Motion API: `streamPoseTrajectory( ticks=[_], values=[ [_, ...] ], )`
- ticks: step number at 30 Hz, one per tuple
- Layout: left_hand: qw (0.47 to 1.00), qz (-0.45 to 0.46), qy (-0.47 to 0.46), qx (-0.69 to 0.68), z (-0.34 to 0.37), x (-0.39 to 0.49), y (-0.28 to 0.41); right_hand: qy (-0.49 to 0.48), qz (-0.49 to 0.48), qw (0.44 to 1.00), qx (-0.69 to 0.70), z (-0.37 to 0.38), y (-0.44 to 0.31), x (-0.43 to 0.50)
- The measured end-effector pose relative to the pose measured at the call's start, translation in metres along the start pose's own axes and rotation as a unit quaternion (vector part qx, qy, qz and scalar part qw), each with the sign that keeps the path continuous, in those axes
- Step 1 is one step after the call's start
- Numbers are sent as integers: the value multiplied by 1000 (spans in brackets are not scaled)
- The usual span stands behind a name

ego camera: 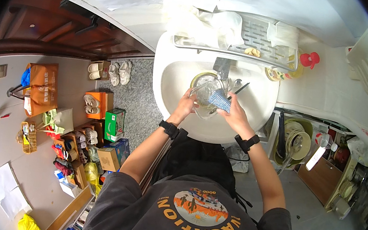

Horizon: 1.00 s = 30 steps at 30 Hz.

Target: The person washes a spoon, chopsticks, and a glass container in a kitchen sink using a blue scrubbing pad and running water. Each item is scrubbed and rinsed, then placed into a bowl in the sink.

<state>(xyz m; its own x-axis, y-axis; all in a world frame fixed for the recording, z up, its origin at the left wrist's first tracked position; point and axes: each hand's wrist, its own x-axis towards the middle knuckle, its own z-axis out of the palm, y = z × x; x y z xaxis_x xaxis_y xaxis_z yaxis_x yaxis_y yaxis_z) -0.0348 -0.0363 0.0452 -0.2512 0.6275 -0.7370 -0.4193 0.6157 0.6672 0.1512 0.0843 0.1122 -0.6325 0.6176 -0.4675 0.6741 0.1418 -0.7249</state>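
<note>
Over the white sink basin (174, 79), my left hand (184, 107) grips a clear, transparent container (204, 91) by its side. Pinched in my right hand (238, 113) is a blue-and-white striped cloth or scrubbing pad (220, 100), which overlaps the container's near right part. Whether the pad is inside the container or only against its rim, I cannot tell. Behind the container a round dish with a yellowish rim (196, 77) lies in the basin, partly hidden. The metal faucet (222, 67) stands just beyond it. A dark, thin stick-like item (242, 88) rests near my right fingers.
A rack (257, 37) with white cloths (228, 28) and a small yellowish piece (252, 51) spans the sink's back. Right of it stands a red-capped bottle (289, 68). Stacked dishes (297, 144) sit lower right. Shoes (120, 71) and boxes (114, 125) line the left floor.
</note>
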Motion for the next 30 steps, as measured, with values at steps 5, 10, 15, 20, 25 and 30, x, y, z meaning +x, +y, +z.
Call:
streamPoseTrajectory(
  ticks=[5,10,15,20,25,30],
  values=[
    [998,45,31,-4,10,-11,5,55,-84,981,-168,24,-13,6],
    [995,93,38,-23,17,-12,1,212,-273,882,-319,41,-7,27],
    [985,107,79,-111,28,-9,-7,77,-183,955,-220,67,3,20],
    [981,137,60,-126,33,-11,-4,83,-52,989,112,79,-4,39],
    [976,123,36,-178,30,-14,-2,54,-125,989,-58,59,-6,32],
    [983,173,68,-12,36,-15,-6,81,-134,982,-107,61,-17,29]
  ],
)
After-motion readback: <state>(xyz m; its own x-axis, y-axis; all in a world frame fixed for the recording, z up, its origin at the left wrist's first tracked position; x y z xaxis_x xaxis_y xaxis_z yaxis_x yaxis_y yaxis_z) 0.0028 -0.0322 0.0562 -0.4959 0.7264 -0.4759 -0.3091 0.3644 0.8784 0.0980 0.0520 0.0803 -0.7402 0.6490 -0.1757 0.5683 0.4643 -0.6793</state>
